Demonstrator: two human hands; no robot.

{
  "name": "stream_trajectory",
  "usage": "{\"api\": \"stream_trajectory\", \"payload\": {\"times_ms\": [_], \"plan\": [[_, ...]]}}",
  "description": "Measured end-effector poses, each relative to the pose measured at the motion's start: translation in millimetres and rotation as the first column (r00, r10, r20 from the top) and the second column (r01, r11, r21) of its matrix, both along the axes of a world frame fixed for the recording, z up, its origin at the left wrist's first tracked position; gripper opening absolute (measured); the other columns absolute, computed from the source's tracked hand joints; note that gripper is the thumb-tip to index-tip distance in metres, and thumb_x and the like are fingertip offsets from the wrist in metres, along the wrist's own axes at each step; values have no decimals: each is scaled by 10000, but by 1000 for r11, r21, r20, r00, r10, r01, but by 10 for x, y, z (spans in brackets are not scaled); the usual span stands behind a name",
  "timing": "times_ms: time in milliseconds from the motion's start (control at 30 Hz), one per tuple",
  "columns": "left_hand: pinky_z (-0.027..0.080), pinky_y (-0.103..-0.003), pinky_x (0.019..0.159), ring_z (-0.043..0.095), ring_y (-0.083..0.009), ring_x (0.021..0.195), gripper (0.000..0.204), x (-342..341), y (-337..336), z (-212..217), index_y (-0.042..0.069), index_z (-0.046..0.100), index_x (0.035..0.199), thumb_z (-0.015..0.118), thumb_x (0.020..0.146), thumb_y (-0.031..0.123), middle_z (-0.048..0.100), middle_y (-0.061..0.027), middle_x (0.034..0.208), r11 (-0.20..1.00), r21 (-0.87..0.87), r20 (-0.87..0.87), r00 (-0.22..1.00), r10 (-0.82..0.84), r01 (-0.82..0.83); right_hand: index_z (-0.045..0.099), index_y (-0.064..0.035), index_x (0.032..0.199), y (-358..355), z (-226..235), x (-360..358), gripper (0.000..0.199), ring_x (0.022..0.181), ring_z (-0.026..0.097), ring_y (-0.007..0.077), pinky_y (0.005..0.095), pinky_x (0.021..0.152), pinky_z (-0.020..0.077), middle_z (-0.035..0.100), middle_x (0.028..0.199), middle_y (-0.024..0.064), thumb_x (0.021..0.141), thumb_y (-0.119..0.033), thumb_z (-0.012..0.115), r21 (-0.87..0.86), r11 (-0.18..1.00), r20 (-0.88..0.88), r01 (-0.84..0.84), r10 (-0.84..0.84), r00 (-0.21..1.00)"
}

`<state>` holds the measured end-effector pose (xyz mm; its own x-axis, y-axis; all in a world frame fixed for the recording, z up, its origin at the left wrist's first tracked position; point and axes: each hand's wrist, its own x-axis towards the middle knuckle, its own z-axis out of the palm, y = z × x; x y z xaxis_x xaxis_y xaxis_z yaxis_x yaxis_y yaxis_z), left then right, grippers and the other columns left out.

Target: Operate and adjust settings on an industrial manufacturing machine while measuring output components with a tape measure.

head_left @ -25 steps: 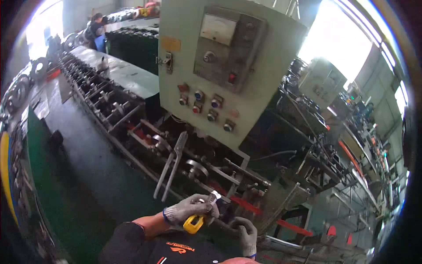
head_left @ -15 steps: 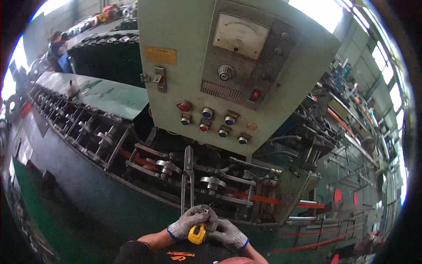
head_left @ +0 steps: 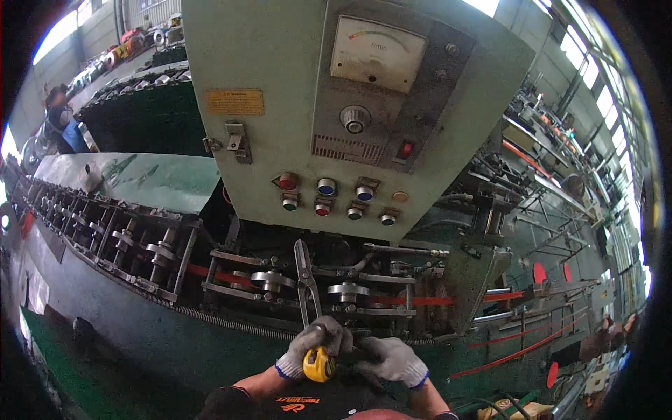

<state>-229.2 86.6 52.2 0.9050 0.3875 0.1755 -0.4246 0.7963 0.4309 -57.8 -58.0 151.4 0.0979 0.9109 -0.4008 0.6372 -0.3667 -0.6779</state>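
Observation:
A yellow tape measure [head_left: 319, 364] sits in my left hand [head_left: 315, 346], whose grey-white gloved fingers are closed around it, low in front of my dark shirt. My right hand [head_left: 397, 362], in a matching glove, is just to the right and apart from the left. Its fingers reach left, spread a little, and nothing shows between them. Beyond my left hand, long-handled metal snips [head_left: 306, 276] rest across the roller machine, blades pointing away from me. The lower ends of their handles pass behind my left glove.
Over the machine stands a green control cabinet [head_left: 280, 91] with a gauge, knob and several push buttons. Metal rollers [head_left: 348, 290] and a red strip [head_left: 420, 302] run along the bed. Another person [head_left: 61, 120] is at far left. Racks with red discs [head_left: 539, 273] stand right.
My right hand has moved right, away from my left hand and the tape measure. The left hand still holds the tape measure. The whole view has shifted slightly.

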Motion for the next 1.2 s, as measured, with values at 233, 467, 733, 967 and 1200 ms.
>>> {"api": "stream_trajectory", "payload": {"times_ms": [233,467,733,967,1200], "plan": [[333,-444,1174,448,-293,1388,750,-241,-108,147,79,339,1549,669,908,286,438,-144,1517,872,191,-521,799,-299,451,715,-96,1162,-341,357,226,456,853,732,308,380,770,568,745,956,155,833,-402,792,78,993,-56,85,-81,995],[341,-448,1170,464,-313,1382,849,-180,-114,196,64,375,1534,754,843,380,453,-176,1509,840,268,-380,853,-358,472,710,10,1000,-868,-7,544,224,774,703,199,353,671,570,715,856,110,845,-130,792,229,625,-644,746,-478,597],[376,-460,1133,522,-316,1309,1126,-342,-58,182,23,265,1570,853,727,481,561,-196,1390,781,436,-345,885,-313,447,556,-18,1243,-298,-599,425,243,634,574,217,412,561,529,477,692,25,1023,-117,524,-49,433,-987,900,-156,21],[464,-405,1055,566,-259,1215,1157,-815,-85,398,66,199,1602,903,694,201,575,-154,1336,831,494,-387,920,-54,256,537,14,1321,-77,-911,351,342,626,555,189,356,601,504,575,738,65,1022,-151,545,120,445,-782,888,-509,361],[479,-362,1027,555,-218,1207,706,-1390,-618,58,50,383,1529,644,958,372,561,-137,1366,683,386,-653,339,677,-621,547,55,1328,-130,-1546,734,432,725,619,220,356,805,524,674,861,116,994,-219,561,376,678,-469,631,-448,761]]}}
